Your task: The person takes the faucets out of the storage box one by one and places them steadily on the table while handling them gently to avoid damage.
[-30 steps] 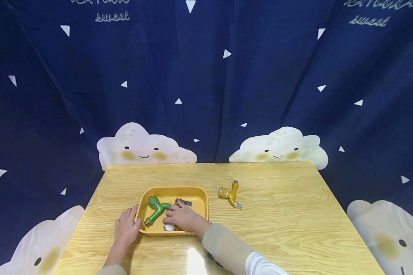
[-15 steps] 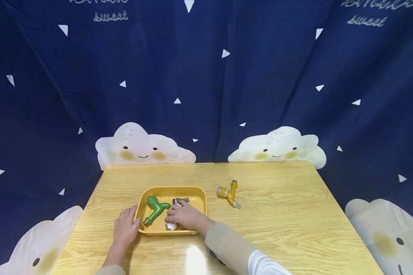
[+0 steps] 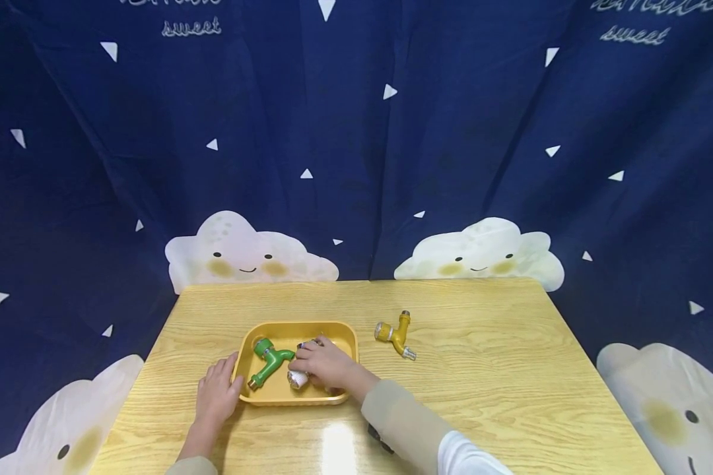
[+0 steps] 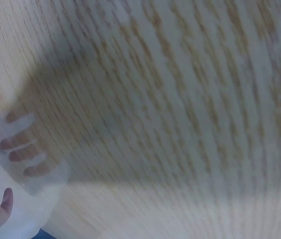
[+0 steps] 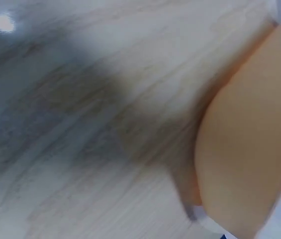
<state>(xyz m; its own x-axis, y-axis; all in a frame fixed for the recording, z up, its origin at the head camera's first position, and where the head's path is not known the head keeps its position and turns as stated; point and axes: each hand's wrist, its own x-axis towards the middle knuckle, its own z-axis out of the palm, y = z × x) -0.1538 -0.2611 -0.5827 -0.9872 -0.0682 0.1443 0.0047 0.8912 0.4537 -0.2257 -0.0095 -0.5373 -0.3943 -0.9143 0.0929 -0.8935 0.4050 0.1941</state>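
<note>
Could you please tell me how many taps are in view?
2 plainly: the green tap in the tray and the yellow tap on the table. The white and metal item, partly covered by the right hand, may be another.

In the head view, a plain beige fabric left cuff [image 3: 191, 466] shows at seven o'clock, cropped at the lower edge, below the bare left hand [image 3: 216, 389]. Between five and six o'clock runs a wide, smooth beige fabric band [image 3: 405, 421], greyer toward the bare right hand [image 3: 323, 363]. At five o'clock it meets a creased white cloth sleeve [image 3: 468, 456]. Near six o'clock, a small black piece [image 3: 379, 439] shows beside the band, mostly hidden; whether it is worn is unclear.
</note>
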